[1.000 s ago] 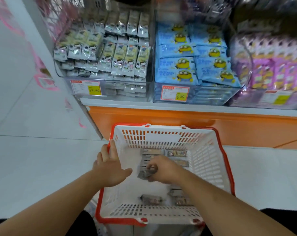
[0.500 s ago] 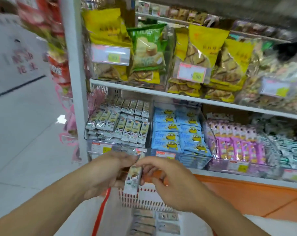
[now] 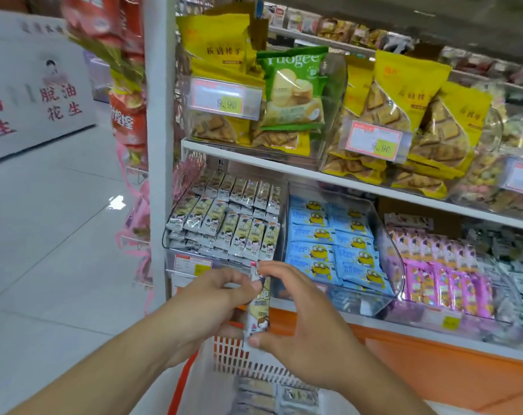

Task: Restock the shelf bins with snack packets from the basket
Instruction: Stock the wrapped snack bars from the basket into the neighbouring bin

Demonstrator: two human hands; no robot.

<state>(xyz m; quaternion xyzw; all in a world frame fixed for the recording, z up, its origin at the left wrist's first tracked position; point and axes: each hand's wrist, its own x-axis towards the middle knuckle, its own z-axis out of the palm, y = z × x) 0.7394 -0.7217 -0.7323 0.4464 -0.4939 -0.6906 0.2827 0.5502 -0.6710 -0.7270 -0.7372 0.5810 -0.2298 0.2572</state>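
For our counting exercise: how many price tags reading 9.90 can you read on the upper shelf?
2: one price tag on the left clear bin, one price tag on the bin to its right. Tags further right are too blurred to read.

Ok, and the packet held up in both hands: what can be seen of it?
The packet is a slim, glossy foil-like stick, pale yellow and silver with a cartoon figure near its lower end. It stands roughly upright in front of the bin of matching packets, above the basket. The left hand pinches its upper part; the right hand holds top and bottom ends.
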